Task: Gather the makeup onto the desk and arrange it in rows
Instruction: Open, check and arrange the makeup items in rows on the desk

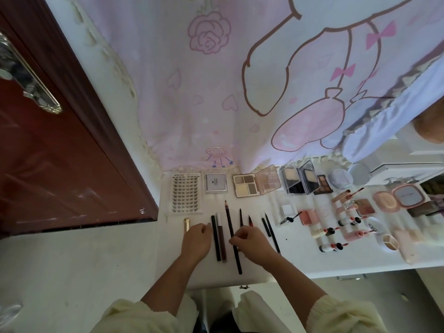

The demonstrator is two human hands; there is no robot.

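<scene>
Several slim pencils and pens lie side by side in a row at the front of the white desk (295, 258). The right hand (252, 241) curls its fingertips round the long pencil (229, 222) and pinches it near the middle. The left hand (195, 241) rests just beside a black pen (215, 239) with its fingers bent; whether it holds anything I cannot tell. Behind them a lash tray (186, 194), a square compact (216, 182) and an eyeshadow palette (246, 186) line up below a pink curtain (216, 92).
</scene>
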